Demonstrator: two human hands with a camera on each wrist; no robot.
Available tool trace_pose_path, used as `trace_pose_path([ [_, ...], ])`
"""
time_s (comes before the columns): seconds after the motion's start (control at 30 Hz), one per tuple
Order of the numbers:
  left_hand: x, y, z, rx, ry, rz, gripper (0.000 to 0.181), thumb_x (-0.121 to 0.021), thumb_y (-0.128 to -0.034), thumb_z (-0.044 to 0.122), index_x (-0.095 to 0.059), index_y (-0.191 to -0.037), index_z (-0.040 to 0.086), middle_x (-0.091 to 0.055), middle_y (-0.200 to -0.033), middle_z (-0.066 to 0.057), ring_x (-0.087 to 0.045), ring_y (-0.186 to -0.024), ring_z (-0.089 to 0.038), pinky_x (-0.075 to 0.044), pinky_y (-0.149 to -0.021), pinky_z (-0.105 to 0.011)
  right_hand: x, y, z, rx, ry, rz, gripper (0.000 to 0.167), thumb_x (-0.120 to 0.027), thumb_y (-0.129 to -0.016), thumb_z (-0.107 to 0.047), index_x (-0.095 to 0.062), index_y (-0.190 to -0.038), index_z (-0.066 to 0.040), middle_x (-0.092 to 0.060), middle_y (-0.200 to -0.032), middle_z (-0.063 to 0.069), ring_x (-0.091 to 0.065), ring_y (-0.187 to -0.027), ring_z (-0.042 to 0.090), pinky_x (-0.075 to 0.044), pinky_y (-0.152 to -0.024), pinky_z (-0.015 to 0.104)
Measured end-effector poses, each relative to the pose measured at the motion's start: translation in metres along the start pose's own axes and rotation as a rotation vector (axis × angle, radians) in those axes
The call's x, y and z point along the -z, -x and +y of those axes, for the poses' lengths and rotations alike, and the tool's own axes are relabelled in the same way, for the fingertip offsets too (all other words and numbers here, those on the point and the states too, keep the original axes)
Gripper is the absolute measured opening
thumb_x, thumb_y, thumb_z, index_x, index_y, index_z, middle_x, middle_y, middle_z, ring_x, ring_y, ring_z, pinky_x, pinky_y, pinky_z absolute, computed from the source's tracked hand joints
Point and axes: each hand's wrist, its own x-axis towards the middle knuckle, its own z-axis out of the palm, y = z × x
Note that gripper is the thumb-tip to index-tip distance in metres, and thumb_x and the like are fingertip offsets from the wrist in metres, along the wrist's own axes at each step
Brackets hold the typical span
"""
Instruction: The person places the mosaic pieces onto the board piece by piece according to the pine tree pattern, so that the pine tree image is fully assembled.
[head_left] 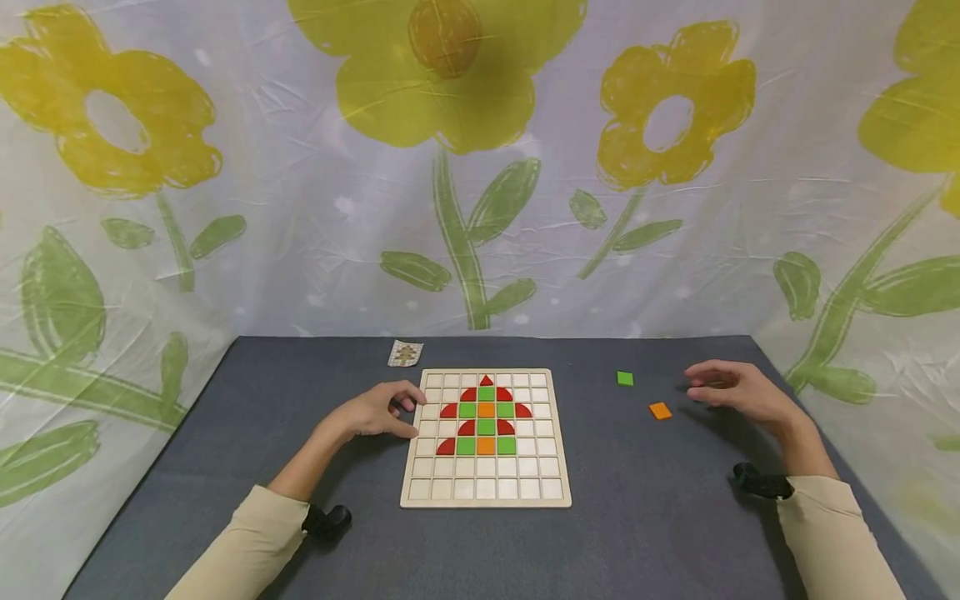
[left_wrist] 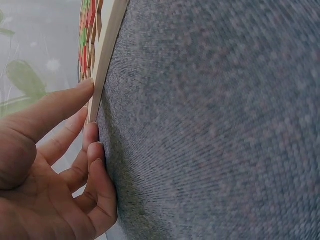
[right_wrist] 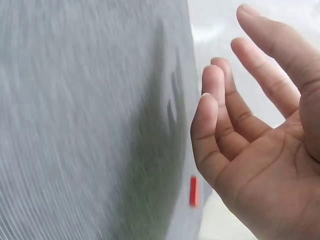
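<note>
A wooden grid board (head_left: pixel 558 492) lies in the middle of the table, with red, green and orange pieces set in its cells in a tree-like pattern. Along its left edge rest the thumb and fingertips of my left hand (head_left: pixel 378 410), spread apart; the left wrist view shows the thumb (left_wrist: pixel 75 97) against the rim. My right hand (head_left: pixel 746 396) hovers over the table's right side, fingers loosely bent and holding nothing. Left of it lie an orange square tile (head_left: pixel 660 411) and a green square tile (head_left: pixel 625 378). A red piece (right_wrist: pixel 193 191) appears beside that hand in the right wrist view.
A small card (head_left: pixel 406 353) with a printed pattern lies behind the board's left corner. Dark cloth covers the table (head_left: pixel 480 558). A flower-printed curtain (head_left: pixel 300 208) rises behind the table and along both sides.
</note>
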Motion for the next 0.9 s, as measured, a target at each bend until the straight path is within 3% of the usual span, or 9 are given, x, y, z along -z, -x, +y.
trace_pose_path([
  [0.13, -0.001, -0.001, -0.001, 0.013, -0.003, 0.000, 0.046, -0.084, -0.0822, 0.002, -0.062, -0.122, 0.000, -0.054, -0.106, -0.012, -0.050, -0.091, -0.027, -0.043, -0.079, -0.039, 0.014, 0.008, 0.010, -0.004, -0.008, 0.055, 0.043, -0.072, -0.097, -0.013, -0.059, -0.133, 0.007, -0.063, -0.126, 0.021, -0.064, -0.102, 0.007, -0.055, -0.077, 0.037],
  [0.3, 0.000, -0.003, -0.002, 0.035, 0.012, 0.004, 0.046, -0.084, -0.0815, 0.001, -0.063, -0.122, 0.002, -0.054, -0.106, -0.011, -0.049, -0.090, -0.026, -0.042, -0.079, -0.040, 0.033, 0.016, 0.019, -0.028, -0.004, 0.093, 0.041, -0.072, -0.097, -0.012, -0.060, -0.133, 0.004, -0.065, -0.123, 0.000, -0.061, -0.103, 0.002, -0.054, -0.078, 0.033],
  [0.4, 0.000, -0.003, -0.002, 0.037, 0.015, 0.005, 0.046, -0.085, -0.0812, 0.001, -0.063, -0.122, 0.001, -0.054, -0.106, -0.012, -0.049, -0.090, -0.026, -0.042, -0.079, -0.040, 0.040, 0.019, 0.024, -0.058, 0.005, 0.099, 0.040, -0.073, -0.097, -0.013, -0.061, -0.133, 0.001, -0.065, -0.122, -0.003, -0.060, -0.103, 0.000, -0.053, -0.079, 0.030],
  [0.73, 0.001, -0.003, -0.003, 0.029, 0.016, 0.010, 0.047, -0.085, -0.0808, 0.002, -0.062, -0.122, 0.001, -0.054, -0.106, -0.012, -0.049, -0.091, -0.026, -0.042, -0.080, -0.040, 0.046, 0.023, 0.031, -0.103, 0.041, 0.144, 0.043, -0.076, -0.094, -0.013, -0.061, -0.130, 0.005, -0.067, -0.118, 0.018, -0.063, -0.092, 0.000, -0.054, -0.074, 0.031],
  [0.9, 0.001, -0.003, -0.004, 0.027, 0.022, 0.007, 0.047, -0.085, -0.0812, 0.003, -0.062, -0.122, 0.002, -0.054, -0.106, -0.012, -0.049, -0.090, -0.026, -0.042, -0.079, -0.040, 0.048, 0.022, 0.039, -0.140, 0.071, 0.166, 0.043, -0.077, -0.094, -0.017, -0.062, -0.130, 0.001, -0.063, -0.123, 0.025, -0.061, -0.090, -0.002, -0.053, -0.072, 0.031],
])
